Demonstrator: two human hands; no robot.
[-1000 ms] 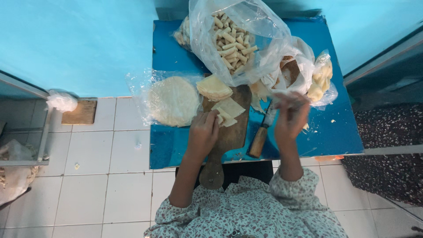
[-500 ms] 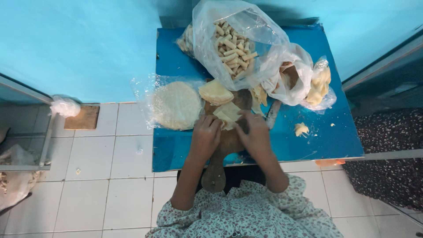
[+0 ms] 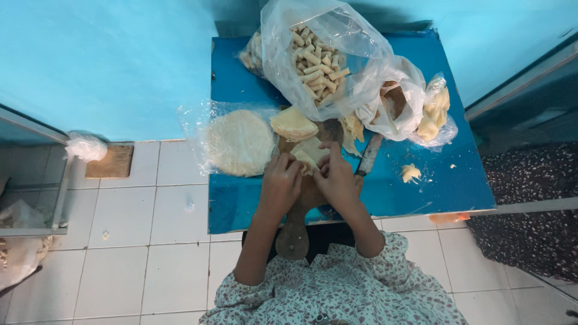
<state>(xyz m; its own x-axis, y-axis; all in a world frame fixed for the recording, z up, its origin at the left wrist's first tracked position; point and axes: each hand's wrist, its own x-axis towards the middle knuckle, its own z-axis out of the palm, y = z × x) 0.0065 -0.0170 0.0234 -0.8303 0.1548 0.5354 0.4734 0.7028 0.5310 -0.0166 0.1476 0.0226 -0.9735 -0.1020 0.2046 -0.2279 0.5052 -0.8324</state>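
The blue worktop [image 3: 433, 186] sits low over a white tiled floor [image 3: 150, 229], pushed up against the turquoise wall so everything stays within my reach as I sit at its near edge. At the far side I have the big clear bag of finished rolls [image 3: 316, 57] propped open – its mouth faces me, so a finished piece can go straight in. To its right slump two smaller bags [image 3: 415, 105], one with pale yellow filling, kept off the working area but close.

Left of centre lies the round stack of wrappers [image 3: 239, 142] on its plastic sheet, which keeps them off the bare worktop and close beside my left hand. Just right of it, a folded pile of wrappers [image 3: 293, 123] rests at the far end of the wooden board [image 3: 307, 198], whose handle points back toward me over the worktop's near edge.

On that board is the piece I am working: a pale wrapper [image 3: 308, 150], lying flat between my fingertips. My left hand [image 3: 280, 183] is curled over its left edge and my right hand [image 3: 336, 174] over its right, both narrow, pinching and folding it – neither holds anything else.

The knife [image 3: 368, 155] is laid aside just right of my right hand, blade pointing away. Farther right sits a small lump of filling [image 3: 410, 173], with a few crumbs near it.
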